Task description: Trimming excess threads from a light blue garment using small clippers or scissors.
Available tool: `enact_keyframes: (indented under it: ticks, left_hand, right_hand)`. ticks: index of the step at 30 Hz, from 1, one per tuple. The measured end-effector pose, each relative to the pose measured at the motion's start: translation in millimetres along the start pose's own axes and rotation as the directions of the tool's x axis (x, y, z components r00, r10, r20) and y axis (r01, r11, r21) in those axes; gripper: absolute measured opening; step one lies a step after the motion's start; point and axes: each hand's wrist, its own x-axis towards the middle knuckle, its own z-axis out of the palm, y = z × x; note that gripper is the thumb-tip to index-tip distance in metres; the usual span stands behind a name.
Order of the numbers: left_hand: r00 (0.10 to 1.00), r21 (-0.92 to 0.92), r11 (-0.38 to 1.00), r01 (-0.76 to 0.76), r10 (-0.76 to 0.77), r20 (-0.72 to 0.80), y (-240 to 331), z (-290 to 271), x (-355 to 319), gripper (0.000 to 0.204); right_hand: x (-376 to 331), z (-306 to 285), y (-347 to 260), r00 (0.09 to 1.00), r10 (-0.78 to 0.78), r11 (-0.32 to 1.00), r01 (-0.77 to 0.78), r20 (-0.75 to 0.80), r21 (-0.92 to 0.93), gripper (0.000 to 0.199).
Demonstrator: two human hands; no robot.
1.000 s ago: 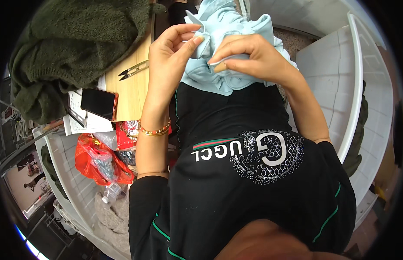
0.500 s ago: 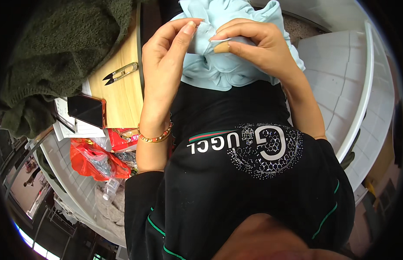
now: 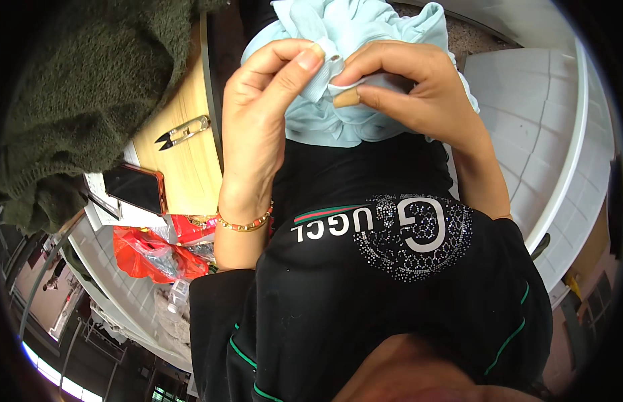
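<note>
A light blue garment lies bunched over my lap, its ribbed fabric raised between my two hands. My left hand pinches a ribbed edge between thumb and forefinger. Right beside those fingertips a small dark round spot shows on the cloth; whether it is a button or a hole I cannot tell. My right hand is closed on a fold of the same garment, close to the left fingertips. A tan covering wraps the tip of my right thumb.
On the wooden table at left lie thread snips, a phone over papers, and a dark green knitted garment. Below them are a red plastic bag and a clear bottle. A white-rimmed tiled surface curves along the right.
Both hands appear slightly lower in view, with the garment. The ribbed edge at my left fingertips has turned, bringing the dark spot into clearer sight. Both hands keep their hold.
</note>
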Motion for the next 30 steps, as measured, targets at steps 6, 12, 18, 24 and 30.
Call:
enact_keyframes:
  ticks: [6,12,18,24,30]
  left_hand:
    - [0.998,0.17,0.984,-0.055,0.055,0.004,7.1,11.1,-2.0,0.013]
    - [0.967,0.415,0.874,-0.253,0.219,0.128,8.4,13.0,-1.0,0.011]
    - [0.966,0.437,0.864,-0.251,0.197,0.167,8.0,16.3,-2.8,0.009]
    - [0.948,0.47,0.826,-0.311,0.237,0.212,10.9,13.7,-4.5,0.016]
    - [0.937,0.554,0.768,-0.322,0.173,0.304,8.7,11.7,-3.5,0.029]
  right_hand:
    - [-0.1,-15.6,-18.5,0.954,-0.299,0.888,0.269,-0.023,-0.372,0.02]
    - [-0.9,-20.1,-27.0,0.842,-0.538,0.694,0.471,0.043,-0.544,0.024]
    - [-4.9,-22.5,-24.4,0.826,-0.561,0.644,0.482,0.061,-0.594,0.023]
    - [-4.3,-22.4,-27.2,0.821,-0.571,0.642,0.446,0.0,-0.623,0.024]
    - [-3.9,-23.1,-22.0,0.851,-0.525,0.711,0.432,-0.01,-0.555,0.029]
